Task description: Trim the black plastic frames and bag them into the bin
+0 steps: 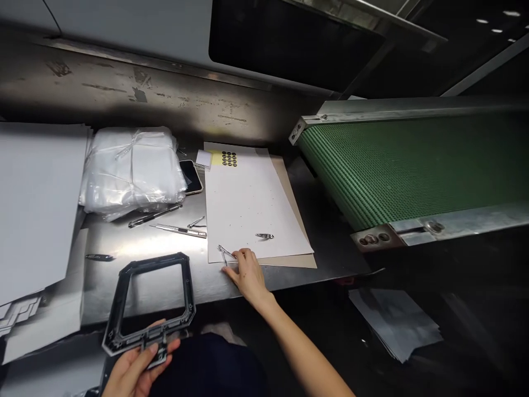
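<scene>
My left hand [140, 366] grips a dark plastic frame [187, 286] by its lower tab, tilted up over the table's front edge. The frame is roughly rectangular with cut corners and an open middle. At the front edge of a white sheet [243, 198], my right hand [248, 273] has its thumb and forefinger closed on the handles of small metal nippers [223, 251], whose jaws point to the back left. A small metal clipper [264, 236] lies on the sheet just beyond that hand.
Left of the sheet lie a craft knife [179, 229], a pen [155, 215], a phone [192, 177] and bundled plastic bags [134, 171]. Large white sheets [37, 204] cover the far left. A green conveyor belt [405, 171] stands at the right, with papers [397, 322] lower down.
</scene>
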Tool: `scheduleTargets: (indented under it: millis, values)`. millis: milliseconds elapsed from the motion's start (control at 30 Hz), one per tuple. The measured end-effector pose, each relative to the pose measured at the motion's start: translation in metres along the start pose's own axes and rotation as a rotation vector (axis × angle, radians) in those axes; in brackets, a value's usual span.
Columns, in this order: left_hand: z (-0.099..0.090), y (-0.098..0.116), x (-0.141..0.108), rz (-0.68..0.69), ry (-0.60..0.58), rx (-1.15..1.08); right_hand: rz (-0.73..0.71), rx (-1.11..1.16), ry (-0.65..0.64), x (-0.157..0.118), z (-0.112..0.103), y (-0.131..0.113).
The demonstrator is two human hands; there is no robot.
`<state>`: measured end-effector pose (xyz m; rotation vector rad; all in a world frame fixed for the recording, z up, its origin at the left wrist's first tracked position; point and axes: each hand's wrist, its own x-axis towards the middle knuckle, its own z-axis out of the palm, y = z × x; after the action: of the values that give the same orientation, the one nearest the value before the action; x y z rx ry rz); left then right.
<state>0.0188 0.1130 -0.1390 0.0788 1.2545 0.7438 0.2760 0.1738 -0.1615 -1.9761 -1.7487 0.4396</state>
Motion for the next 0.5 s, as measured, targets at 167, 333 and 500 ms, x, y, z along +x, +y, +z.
scheduleTargets:
  millis: [167, 333, 500]
  values:
    - [0.012, 0.011, -0.025, 0.144, -0.009, 0.177, -0.055, -0.169, 0.009, -0.001, 0.009, -0.003]
    - [0.025, 0.026, -0.051, 0.162, -0.064, 0.305, -0.160, -0.279, 0.016, 0.000, 0.015, 0.008]
    - [0.042, 0.036, -0.075, 0.195, -0.051, 0.351, -0.229, -0.340, 0.034, 0.000, 0.019, 0.016]
